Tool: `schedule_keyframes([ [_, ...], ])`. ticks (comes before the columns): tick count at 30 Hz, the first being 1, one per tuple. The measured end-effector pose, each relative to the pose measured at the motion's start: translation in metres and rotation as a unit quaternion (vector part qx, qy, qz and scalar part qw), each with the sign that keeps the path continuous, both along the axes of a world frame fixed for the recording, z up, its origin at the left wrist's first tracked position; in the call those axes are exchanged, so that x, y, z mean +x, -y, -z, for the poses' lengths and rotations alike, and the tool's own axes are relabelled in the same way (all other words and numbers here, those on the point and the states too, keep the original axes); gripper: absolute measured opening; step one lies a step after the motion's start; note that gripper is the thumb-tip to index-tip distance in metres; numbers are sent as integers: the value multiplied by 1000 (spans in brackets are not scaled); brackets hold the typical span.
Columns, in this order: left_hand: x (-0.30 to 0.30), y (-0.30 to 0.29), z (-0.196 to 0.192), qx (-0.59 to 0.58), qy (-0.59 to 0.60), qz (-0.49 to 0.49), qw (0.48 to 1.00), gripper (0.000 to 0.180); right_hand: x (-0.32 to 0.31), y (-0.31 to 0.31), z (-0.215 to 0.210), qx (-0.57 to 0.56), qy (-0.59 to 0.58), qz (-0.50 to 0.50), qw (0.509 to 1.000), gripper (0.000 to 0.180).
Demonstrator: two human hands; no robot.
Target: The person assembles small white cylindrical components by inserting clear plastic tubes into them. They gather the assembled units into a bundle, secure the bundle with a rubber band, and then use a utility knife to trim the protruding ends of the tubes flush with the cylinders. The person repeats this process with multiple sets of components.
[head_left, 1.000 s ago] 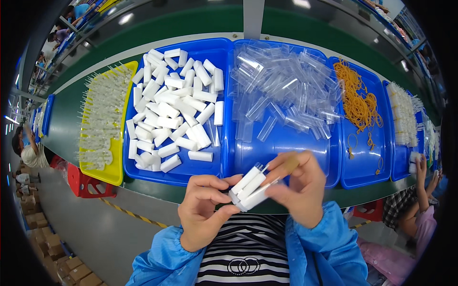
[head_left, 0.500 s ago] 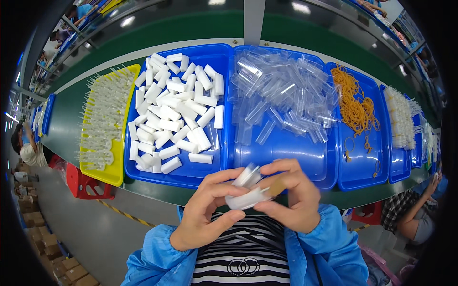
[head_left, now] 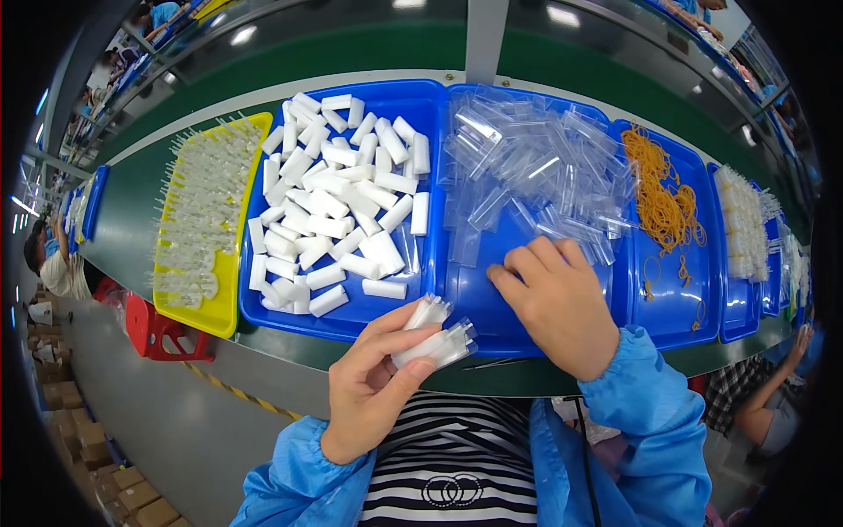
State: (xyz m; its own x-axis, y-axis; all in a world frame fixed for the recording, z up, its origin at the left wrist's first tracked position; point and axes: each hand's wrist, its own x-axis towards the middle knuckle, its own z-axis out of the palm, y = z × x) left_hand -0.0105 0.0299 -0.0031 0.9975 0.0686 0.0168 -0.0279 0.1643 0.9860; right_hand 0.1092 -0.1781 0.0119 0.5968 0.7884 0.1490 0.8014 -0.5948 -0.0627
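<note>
The left hand [head_left: 373, 386] pinches a small bundle of light, rigid, probably slippery white plastic pieces [head_left: 435, 338] by their mid-length, just ahead of the torso, while the right hand [head_left: 553, 303], fingers spread, rests on clear sleeves [head_left: 527, 176] in the blue tray [head_left: 492, 316] directly ahead.

1. Bright, even overhead light; ceiling lamps [head_left: 566, 15] glare above the blue trays [head_left: 439, 290].
2. Shadows under those trays soft.
3. Fisheye bends edges; corners black.
4. Centre sharp, rim smeared.
</note>
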Motion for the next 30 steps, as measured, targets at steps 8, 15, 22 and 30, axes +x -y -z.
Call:
schedule_keyframes([
  [8,0,5,-2,30,-16,2,999,31,-30,-17,-11,583,-520,167,601,26],
  [15,-1,5,-3,55,-19,-4,998,30,-24,-9,-7,499,-446,156,726,23],
  [22,0,9,-4,50,-20,-4,999,29,-22,-7,-1,429,-428,71,792,22],
  [30,3,13,-4,81,0,-21,997,24,-37,-11,13,494,-317,53,808,27],
])
